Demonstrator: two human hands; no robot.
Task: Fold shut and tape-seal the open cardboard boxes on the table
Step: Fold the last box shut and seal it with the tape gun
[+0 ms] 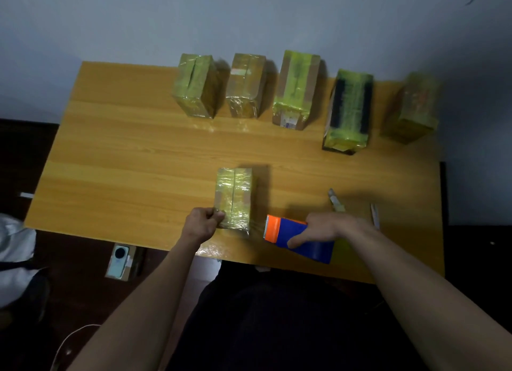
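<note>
- My left hand (204, 223) is at the near left corner of the small box (234, 197) right in front of me. My fingers are curled in and they pinch the box edge, or the shiny tape on it. I cannot tell which.
- That small box sits on the wood table (133, 154), close to the near edge. Its flaps are folded shut, and yellow-green tape covers the top.
- My right hand (324, 228) holds the tape dispenser (297, 239). My fingers wrap over its blue body, and one finger lies along its side.
- The dispenser has an orange end with little teeth. That end points at the small box and is just beside it. A thin shiny strip seems to run between them, but it is blurry.
- Five more boxes stand in a row at the far side of the table: the far left box (195, 85), the second box (246, 85), the middle box (296, 89), the black box (349, 110) and the far right box (412, 107). All are shut and wrapped in tape.
- A small knife (336, 201) and a thin white tool (374, 214) lie on the table just past my right hand.
- A phone (119, 260) lies on a little box down on the floor, to my left.
</note>
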